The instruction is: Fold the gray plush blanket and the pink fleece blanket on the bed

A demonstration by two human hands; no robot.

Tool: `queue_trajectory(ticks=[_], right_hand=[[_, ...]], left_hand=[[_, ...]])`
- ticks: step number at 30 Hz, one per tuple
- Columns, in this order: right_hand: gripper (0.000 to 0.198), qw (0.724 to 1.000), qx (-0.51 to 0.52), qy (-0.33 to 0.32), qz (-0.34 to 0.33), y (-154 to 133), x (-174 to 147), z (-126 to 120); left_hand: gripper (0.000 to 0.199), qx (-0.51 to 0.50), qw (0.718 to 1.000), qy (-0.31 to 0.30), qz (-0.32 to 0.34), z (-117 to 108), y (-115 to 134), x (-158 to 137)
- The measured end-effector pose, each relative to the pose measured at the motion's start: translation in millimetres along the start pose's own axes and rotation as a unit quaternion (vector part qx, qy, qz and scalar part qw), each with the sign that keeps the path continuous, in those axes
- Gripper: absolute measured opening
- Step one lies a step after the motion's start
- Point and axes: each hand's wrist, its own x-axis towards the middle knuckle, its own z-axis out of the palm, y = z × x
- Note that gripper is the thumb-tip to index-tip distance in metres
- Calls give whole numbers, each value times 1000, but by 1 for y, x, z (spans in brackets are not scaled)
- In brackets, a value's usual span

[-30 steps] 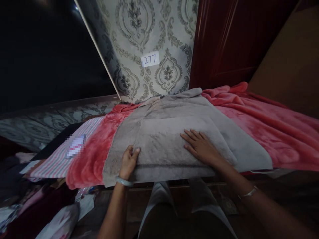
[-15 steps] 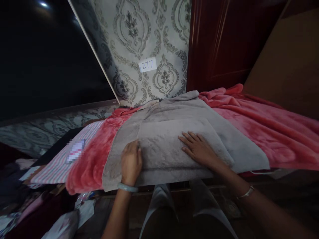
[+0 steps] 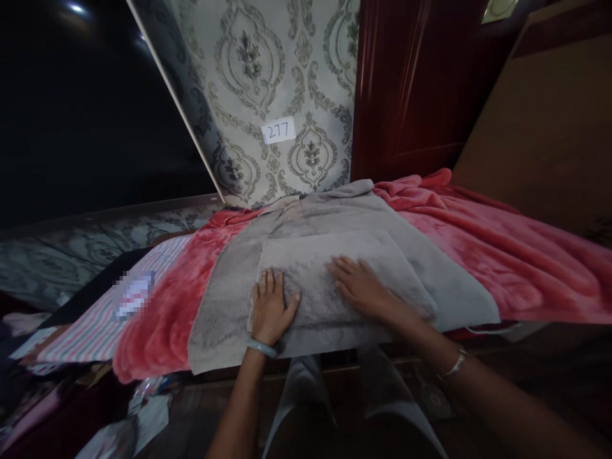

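Observation:
A grey plush cloth, folded into a rectangle, lies on a larger grey blanket. My left hand rests flat on its left part, fingers spread and thumb out to the right; a pale bangle circles that wrist. On the right part lies my right hand, palm down with fingers stretched, slightly blurred. It wears a thin silver bracelet. Neither hand grips anything. Beneath the grey blanket spreads a pink-red plush blanket, showing at both sides.
A striped cloth lies at the left. Behind stands a patterned wall with a paper label reading 277. A large dark screen is at upper left, a red-brown door at upper right. Several items clutter the lower left.
My left hand has gone from curled at the folded cloth's left edge to spread flat on it. My right hand still lies on the cloth, fingers stretched. The view has shifted slightly.

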Motion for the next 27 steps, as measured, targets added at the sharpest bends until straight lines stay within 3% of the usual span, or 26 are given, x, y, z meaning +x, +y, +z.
queue_trajectory(ticks=[4,7,11,15,18,20,22,24,27], right_hand=[[57,988,27,-50,-147,-46,19,3],[56,983,16,-86,-160,-40,30,11],[56,998,-33,-48,-31,37,25,5],[60,988,-63,-50,131,129,-1,-15],[62,972,-87,-29,216,160,-18,-28],[60,965,-116,21,235,152,-19,-34],[58,969,-124,61,207,121,-9,-37],[57,986,-100,49,124,72,6,-34],[55,997,-42,-19,-62,-9,32,-17]], left_hand=[[59,-31,999,-1,9,4,-7,-1],[57,-16,1000,5,19,4,-8,-2],[58,7,1000,8,24,2,-4,-3],[58,12,1000,4,21,0,0,-2],[58,6,1000,5,15,-1,2,-1],[57,-3,1000,5,14,-2,3,0],[57,-16,1000,6,14,-5,3,0],[55,-32,999,23,10,-9,2,-1],[53,-27,996,79,-7,-16,-3,-7]])
